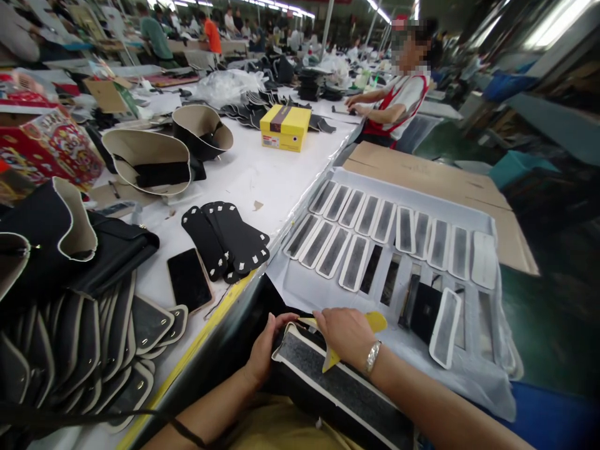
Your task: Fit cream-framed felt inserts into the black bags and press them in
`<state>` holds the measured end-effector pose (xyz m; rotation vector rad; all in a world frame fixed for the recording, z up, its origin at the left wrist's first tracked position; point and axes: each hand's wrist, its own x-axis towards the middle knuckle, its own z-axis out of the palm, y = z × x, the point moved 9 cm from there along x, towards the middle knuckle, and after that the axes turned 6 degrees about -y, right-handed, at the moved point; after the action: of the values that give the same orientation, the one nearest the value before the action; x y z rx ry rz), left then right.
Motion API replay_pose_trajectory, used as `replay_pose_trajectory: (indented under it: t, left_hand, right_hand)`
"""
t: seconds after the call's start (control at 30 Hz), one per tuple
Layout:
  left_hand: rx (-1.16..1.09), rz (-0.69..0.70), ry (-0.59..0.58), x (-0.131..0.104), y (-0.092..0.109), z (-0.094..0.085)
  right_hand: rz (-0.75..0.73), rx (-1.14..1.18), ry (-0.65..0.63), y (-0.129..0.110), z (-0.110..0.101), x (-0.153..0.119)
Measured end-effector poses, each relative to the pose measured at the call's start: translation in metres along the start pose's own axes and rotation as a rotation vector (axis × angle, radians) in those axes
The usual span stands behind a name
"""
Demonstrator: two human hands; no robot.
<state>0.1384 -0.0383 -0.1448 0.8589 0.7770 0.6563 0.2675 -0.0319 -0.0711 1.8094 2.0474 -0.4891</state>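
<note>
My left hand [266,350] holds the near left corner of a long black bag piece [342,394] with a pale rim and a grey panel, resting across my lap. Closed around a yellow tool [376,322], my right hand [344,331] sits over the far edge of the same piece, near its left end. The tool's yellow parts stick out on both sides of the fingers, and its exact shape is partly covered. A silver bracelet [373,356] circles my right wrist.
Ahead on the right, a grey tray [285,275] holds several white-rimmed strips. On the white table are a phone [190,280], black strap pieces [234,234], stacked black flaps [84,344], open black bags [150,159] and a yellow box [285,127]. A person in a red vest [398,103] works beyond.
</note>
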Motion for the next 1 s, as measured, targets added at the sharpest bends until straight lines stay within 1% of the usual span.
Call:
replay_pose_trajectory:
  t: [0.07, 0.13, 0.3, 0.37, 0.43, 0.57, 0.73, 0.87, 1.0]
  left_hand:
    - [-0.042, -0.002, 0.004, -0.001, 0.000, 0.001]
    - [-0.038, 0.000, 0.003, -0.002, 0.002, 0.002]
    - [0.123, -0.041, -0.023, -0.005, 0.005, 0.002]
    - [0.180, -0.048, -0.025, -0.006, 0.005, 0.001]
    - [0.189, -0.044, -0.024, -0.006, 0.004, 0.001]
    - [0.124, -0.025, -0.006, -0.007, -0.001, -0.002]
    - [0.012, -0.076, 0.043, -0.008, -0.013, -0.007]
    - [-0.112, -0.099, 0.041, -0.007, -0.017, -0.005]
    - [-0.213, -0.116, 0.058, -0.006, -0.017, -0.004]
  right_hand:
    - [0.029, 0.030, 0.009, 0.000, -0.003, 0.005]
    - [0.013, 0.047, 0.020, -0.006, -0.006, 0.009]
    - [-0.102, 0.019, 0.011, -0.029, -0.007, 0.017]
    - [-0.108, 0.011, 0.020, -0.033, -0.009, 0.020]
    - [-0.119, 0.001, 0.017, -0.037, -0.012, 0.021]
    - [-0.158, -0.041, 0.032, -0.043, -0.016, 0.022]
    - [-0.154, -0.030, 0.039, -0.047, -0.015, 0.029]
    - [-0.173, -0.027, 0.026, -0.050, -0.016, 0.035]
    - [-0.239, -0.070, 0.027, -0.057, -0.018, 0.037]
